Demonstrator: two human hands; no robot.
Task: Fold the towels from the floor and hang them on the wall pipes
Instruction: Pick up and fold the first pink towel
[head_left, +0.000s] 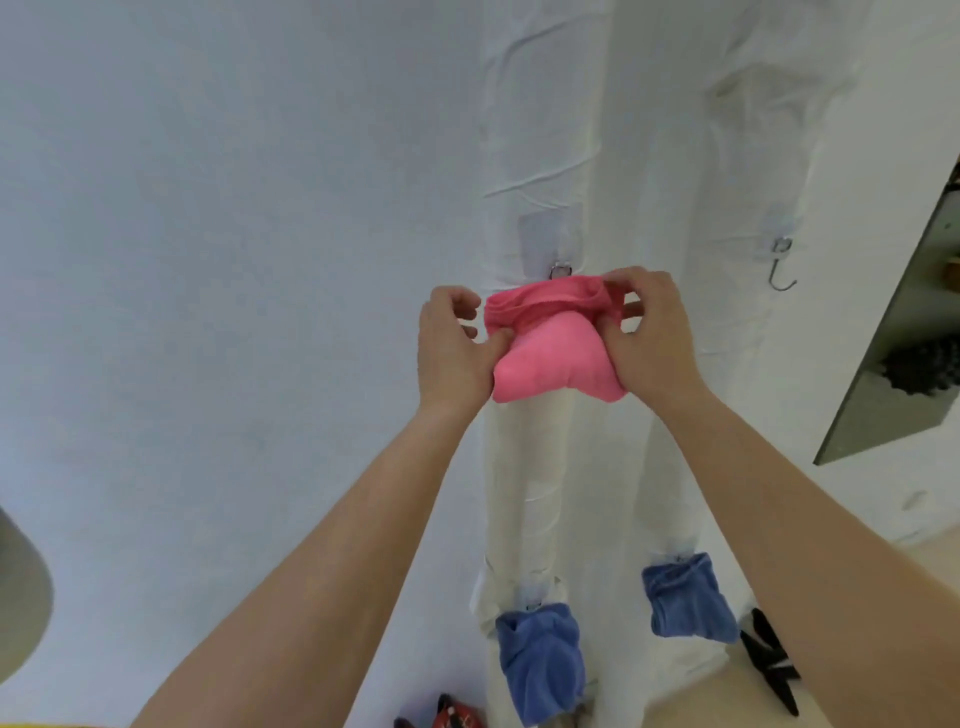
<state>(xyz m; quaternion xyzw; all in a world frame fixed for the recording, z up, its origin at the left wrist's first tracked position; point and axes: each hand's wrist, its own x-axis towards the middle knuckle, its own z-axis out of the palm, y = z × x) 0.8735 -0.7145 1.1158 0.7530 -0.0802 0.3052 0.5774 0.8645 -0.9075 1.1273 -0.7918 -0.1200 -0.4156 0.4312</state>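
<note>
I have both hands on the pink towel (545, 358), held against the left pipe (524, 467) just below the hook (561, 270). My left hand (452, 353) pinches the bundle's left end, thumb on the front and fingers curled at the edge. My right hand (649, 338) grips the right end of the bunched top hem, fingers curled round it. The towel's long axis runs crosswise, from hand to hand. The gathered hem is uppermost and nearly touches the hook, and the folded body hangs below it between my wrists. Both hands sit about equally near the hook, one to each side and slightly below. I judge the next move to be a short lift so the middle of the hem catches on the hook. I cannot tell whether any of it is caught already. Well below the hook hang two blue towels (540, 660), and a second hook (782, 265) to the right is bare.
</note>
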